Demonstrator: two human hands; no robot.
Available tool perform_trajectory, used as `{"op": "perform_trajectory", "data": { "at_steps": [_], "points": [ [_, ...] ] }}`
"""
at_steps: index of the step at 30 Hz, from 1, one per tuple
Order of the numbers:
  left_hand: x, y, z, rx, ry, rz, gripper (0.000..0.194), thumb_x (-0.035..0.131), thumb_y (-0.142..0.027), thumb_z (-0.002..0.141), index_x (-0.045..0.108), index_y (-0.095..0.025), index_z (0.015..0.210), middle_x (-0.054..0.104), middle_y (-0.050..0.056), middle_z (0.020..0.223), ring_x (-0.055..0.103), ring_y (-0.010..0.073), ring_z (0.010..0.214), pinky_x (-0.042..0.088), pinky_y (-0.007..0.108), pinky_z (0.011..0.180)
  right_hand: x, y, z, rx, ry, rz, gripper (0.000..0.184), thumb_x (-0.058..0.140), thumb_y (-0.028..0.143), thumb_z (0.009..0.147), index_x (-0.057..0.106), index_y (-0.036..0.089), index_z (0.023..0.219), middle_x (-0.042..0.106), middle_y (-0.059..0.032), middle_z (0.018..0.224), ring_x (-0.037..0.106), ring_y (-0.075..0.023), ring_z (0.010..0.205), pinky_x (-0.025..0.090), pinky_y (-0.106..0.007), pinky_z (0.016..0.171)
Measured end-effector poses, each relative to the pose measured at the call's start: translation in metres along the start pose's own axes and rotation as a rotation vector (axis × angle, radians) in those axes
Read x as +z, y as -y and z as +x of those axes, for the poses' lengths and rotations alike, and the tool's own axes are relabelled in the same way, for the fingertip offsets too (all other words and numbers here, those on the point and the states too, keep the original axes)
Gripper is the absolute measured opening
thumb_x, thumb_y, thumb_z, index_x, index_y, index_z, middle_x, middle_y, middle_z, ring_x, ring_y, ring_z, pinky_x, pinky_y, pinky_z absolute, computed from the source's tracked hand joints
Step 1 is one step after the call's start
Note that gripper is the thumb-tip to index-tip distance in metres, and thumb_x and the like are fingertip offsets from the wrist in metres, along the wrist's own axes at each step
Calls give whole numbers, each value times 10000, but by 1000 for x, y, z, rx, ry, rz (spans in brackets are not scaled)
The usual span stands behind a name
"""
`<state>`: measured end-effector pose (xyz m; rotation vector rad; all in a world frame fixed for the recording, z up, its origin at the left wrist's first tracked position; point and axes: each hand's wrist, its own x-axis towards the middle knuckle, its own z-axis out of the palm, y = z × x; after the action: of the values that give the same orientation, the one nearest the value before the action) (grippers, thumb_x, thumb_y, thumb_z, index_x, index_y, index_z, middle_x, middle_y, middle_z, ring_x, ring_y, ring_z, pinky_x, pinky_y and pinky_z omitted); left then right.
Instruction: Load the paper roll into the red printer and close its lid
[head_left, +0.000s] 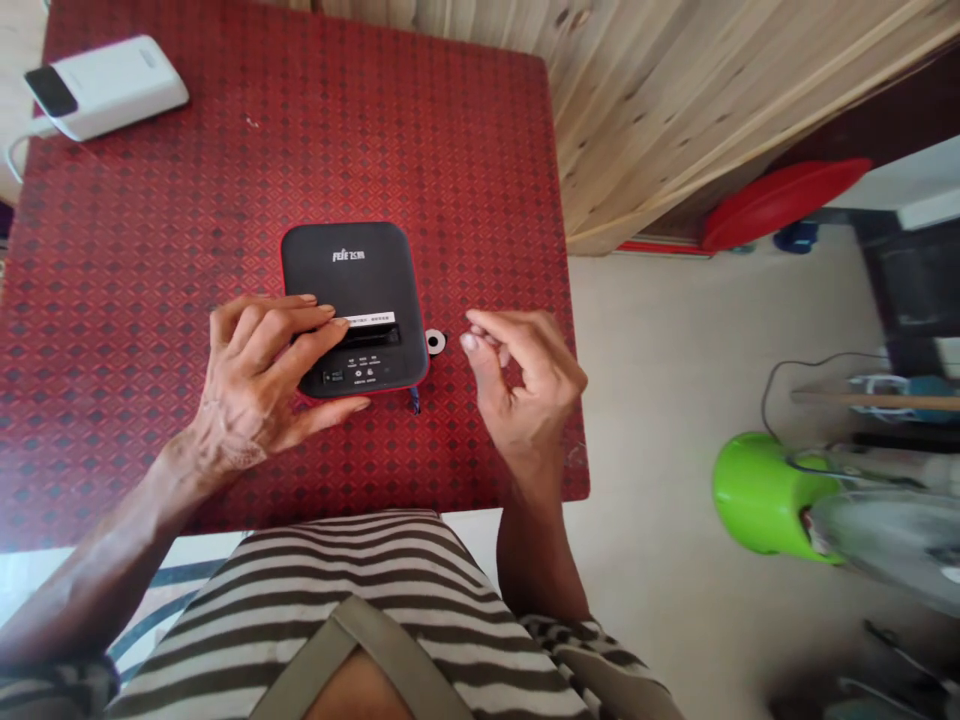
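A flat black device (346,285) with a red rim, rounded corners and a narrow slot lies on the red patterned table. White lettering marks its top, and a white label strip (373,320) runs above the slot. My left hand (262,365) rests over its left side, fingers stretched across the top and thumb along the near edge. Right of the device, my right hand (525,370) hovers with thumb and fingers curled together. Whether anything small is between those fingers is hidden. Between this hand and the device sits a small white ring-shaped piece (435,342) with a dark centre.
At the far left corner of the red table (187,220) lies a white power bank (112,88) with a white cable. Wooden panelling (630,90) borders the far side. On the floor to the right stand a green stool or bucket (757,495) and a fan (892,535).
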<state>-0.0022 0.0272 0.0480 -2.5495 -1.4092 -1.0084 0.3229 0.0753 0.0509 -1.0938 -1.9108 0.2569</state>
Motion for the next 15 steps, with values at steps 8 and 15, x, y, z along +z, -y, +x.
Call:
{"op": "perform_trajectory", "data": {
  "at_steps": [8,15],
  "points": [
    [-3,-3,-46,-138,-207,51,604,985,-609,1160,780,-375,1678,873,68,1366,851,296,1213,755,517,1051,34,-46,-48,479,136,98,422,661,536,1253,829,262,978,833,-38,901,730,-213,779,595,-354,757],
    [16,2,-55,-136,-163,57,472,882,-540,1228,788,-366,1656,826,97,1559,866,314,1357,807,563,1101,51,-52,-51,432,88,35,323,679,442,1198,827,276,964,856,-61,943,774,-249,857,648,-407,884]
  ]
}}
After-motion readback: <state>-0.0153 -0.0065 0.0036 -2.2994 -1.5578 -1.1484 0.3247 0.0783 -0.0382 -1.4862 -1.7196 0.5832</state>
